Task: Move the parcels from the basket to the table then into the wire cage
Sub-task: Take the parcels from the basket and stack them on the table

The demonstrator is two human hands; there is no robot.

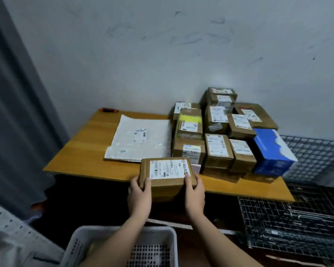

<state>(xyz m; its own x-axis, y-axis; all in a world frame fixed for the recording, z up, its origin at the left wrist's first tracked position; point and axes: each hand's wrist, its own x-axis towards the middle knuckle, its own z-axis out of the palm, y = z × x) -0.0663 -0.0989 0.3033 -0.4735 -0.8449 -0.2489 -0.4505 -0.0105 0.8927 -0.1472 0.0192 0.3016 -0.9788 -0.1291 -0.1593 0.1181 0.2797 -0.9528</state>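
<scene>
My left hand (pixel 139 193) and right hand (pixel 194 191) grip a cardboard box (pixel 167 175) by its near corners, at the table's (pixel 81 155) front edge, above the basket (pixel 123 245).

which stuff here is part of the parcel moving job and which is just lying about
Part of the job: cardboard parcel held by left hand and right hand; white basket; wooden table; stacked parcels; white mailer; wire cage.

Lying about: orange tool; grey curtain.
</scene>
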